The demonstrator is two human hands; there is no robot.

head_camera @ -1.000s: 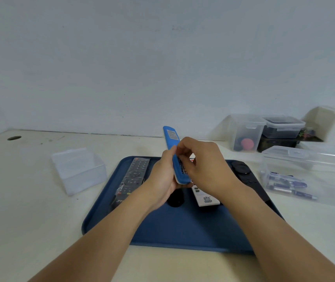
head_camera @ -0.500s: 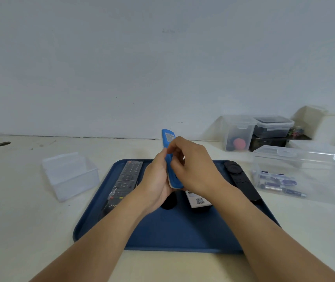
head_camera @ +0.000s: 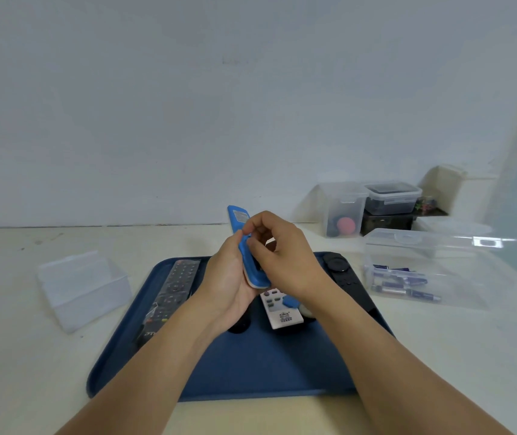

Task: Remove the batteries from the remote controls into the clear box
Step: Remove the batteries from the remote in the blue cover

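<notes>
The blue remote (head_camera: 240,233) is held above the blue tray (head_camera: 250,372), tilted with its far end up and a small label there too blurred to read. The left hand (head_camera: 229,287) cradles its lower part from the left, fingers wrapped behind it, while the right hand (head_camera: 282,259) has its curled fingers (head_camera: 252,243) pressed and pinching at the remote's near face. On the tray beneath lie a long dark remote (head_camera: 172,293) in a glossy wrap with printing I cannot read, a white remote (head_camera: 280,312) with small coloured buttons and a dark printed mark, a loose blue cover piece (head_camera: 290,301) resting on it, and a black remote (head_camera: 343,274) with a round dial. Right of the tray on the pale worktop (head_camera: 31,372) stands the clear box (head_camera: 423,271), its lid raised, holding several purple batteries (head_camera: 401,282) lying on their sides. Left of the tray sits a frosted plastic tub (head_camera: 81,287). At the back right are a tall clear container (head_camera: 343,208) with a pink ball (head_camera: 345,225) in it and a lidded clear container (head_camera: 392,197) stacked on a black box (head_camera: 387,222).
</notes>
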